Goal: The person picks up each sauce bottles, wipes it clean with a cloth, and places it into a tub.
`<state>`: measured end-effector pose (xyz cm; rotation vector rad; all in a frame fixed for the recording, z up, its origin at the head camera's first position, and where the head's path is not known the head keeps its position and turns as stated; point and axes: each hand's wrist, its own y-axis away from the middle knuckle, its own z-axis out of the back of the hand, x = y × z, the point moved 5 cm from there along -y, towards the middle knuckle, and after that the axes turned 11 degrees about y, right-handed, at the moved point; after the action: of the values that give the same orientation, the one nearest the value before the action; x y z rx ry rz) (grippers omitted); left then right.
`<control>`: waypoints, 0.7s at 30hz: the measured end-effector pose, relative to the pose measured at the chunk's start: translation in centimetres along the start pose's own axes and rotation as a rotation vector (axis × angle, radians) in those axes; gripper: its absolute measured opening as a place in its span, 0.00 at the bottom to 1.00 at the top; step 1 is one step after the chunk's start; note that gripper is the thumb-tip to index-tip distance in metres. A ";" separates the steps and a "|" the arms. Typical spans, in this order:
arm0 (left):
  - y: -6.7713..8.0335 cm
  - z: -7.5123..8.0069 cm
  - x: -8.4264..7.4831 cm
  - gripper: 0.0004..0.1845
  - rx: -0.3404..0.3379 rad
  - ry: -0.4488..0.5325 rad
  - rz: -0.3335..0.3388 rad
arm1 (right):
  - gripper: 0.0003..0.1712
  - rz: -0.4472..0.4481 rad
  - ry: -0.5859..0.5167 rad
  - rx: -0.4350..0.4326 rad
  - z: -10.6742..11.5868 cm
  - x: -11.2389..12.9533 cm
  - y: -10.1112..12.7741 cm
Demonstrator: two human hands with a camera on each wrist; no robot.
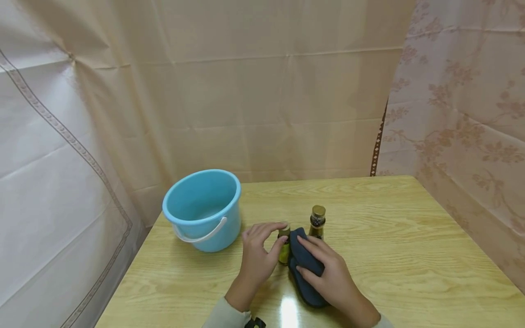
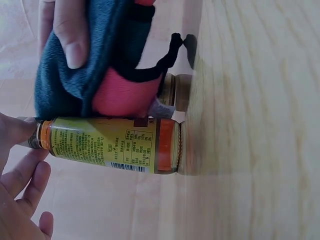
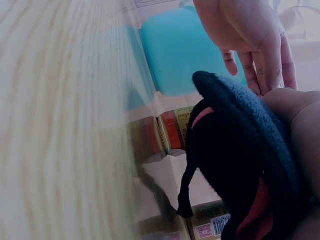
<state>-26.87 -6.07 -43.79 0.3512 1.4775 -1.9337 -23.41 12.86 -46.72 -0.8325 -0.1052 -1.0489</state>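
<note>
The left hand (image 1: 256,253) is pinching the cap of a small bottle (image 1: 284,249) standing near the table's (image 1: 410,255) front edge. The right hand (image 1: 328,273) is gripping a dark cloth (image 1: 301,259) (pink inside) against it. A taller bottle (image 1: 317,222) and a bucket (image 1: 203,209) are standing beside them.

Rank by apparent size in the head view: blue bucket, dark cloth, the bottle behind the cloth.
1. blue bucket, plainly largest.
2. dark cloth, partly covered by the right hand.
3. bottle behind the cloth, smallest as seen; the cloth hides its lower part, so its full size is unsure.
</note>
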 end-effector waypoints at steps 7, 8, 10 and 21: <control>0.1 -0.1 0.0 0.16 0.012 0.007 -0.001 | 0.45 0.037 -0.040 -0.078 0.7 0.5 0.1; 0.1 -0.2 0.1 0.15 0.016 0.008 0.006 | 0.45 0.039 -0.050 -0.083 0.8 0.6 0.0; 0.0 -0.2 0.1 0.15 0.022 0.011 0.015 | 0.44 0.040 -0.062 -0.088 0.9 0.7 0.0; 0.1 -0.3 0.1 0.15 0.024 -0.001 0.020 | 0.45 -0.008 -0.009 0.000 -0.1 0.0 0.0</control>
<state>-26.93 -5.84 -44.07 0.3746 1.4466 -1.9367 -23.48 12.84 -46.75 -0.8373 -0.1160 -1.0532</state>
